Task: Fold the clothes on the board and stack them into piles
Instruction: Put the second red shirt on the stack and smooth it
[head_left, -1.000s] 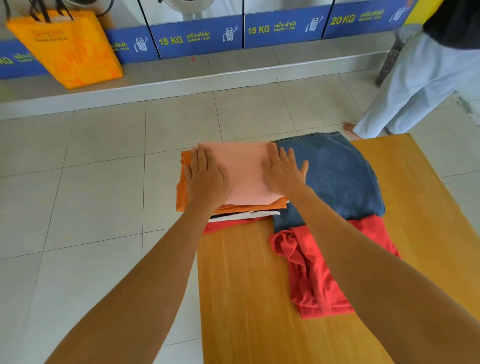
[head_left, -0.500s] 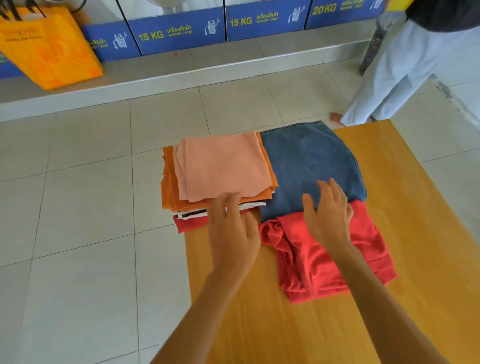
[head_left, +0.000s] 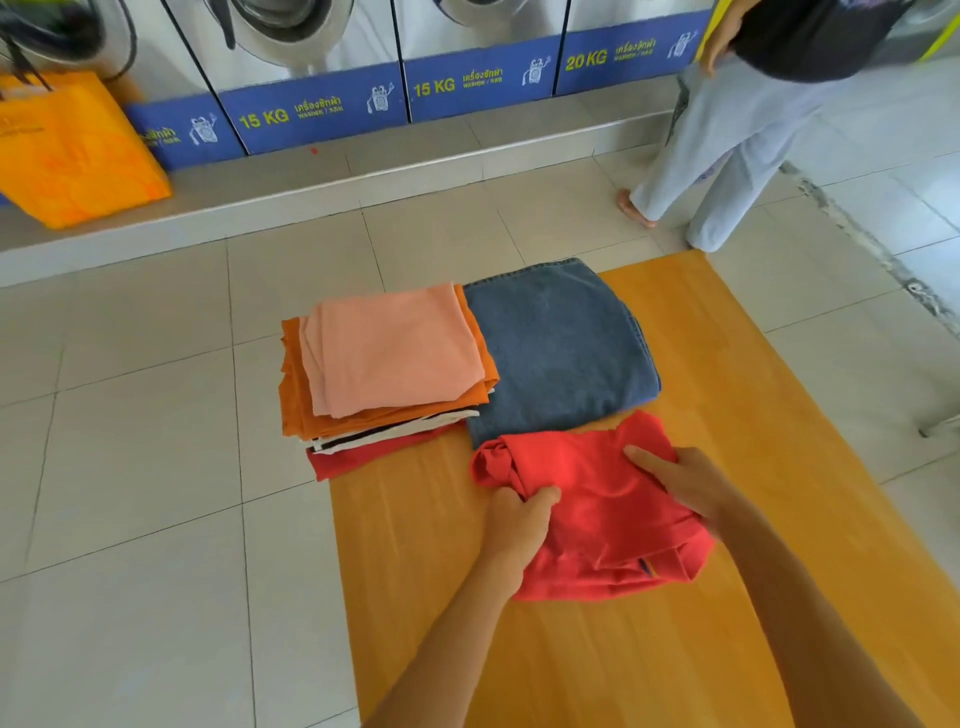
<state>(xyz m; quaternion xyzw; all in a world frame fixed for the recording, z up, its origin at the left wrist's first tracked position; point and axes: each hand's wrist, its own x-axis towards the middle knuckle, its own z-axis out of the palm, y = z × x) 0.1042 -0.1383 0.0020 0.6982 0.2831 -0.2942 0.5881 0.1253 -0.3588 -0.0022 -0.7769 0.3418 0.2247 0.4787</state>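
A crumpled red shirt (head_left: 592, 509) lies on the wooden board (head_left: 727, 467). My left hand (head_left: 519, 525) grips its left edge and my right hand (head_left: 680, 480) holds its right side. Behind it rests folded blue denim (head_left: 556, 348). At the board's far left corner a pile carries a folded peach cloth (head_left: 395, 348) on top, then an orange garment (head_left: 296, 400), a white and black piece (head_left: 395, 434) and a red garment (head_left: 363, 454) at the bottom.
Grey floor tiles (head_left: 145, 467) surround the board. An orange bag (head_left: 72, 150) stands on the ledge at far left under washing machines (head_left: 291, 31). A person in pale trousers (head_left: 727, 135) stands just beyond the board's far right corner.
Both hands left the peach cloth on the pile, came back toward me and took hold of the red shirt. The shirt is now bunched and pulled nearer.
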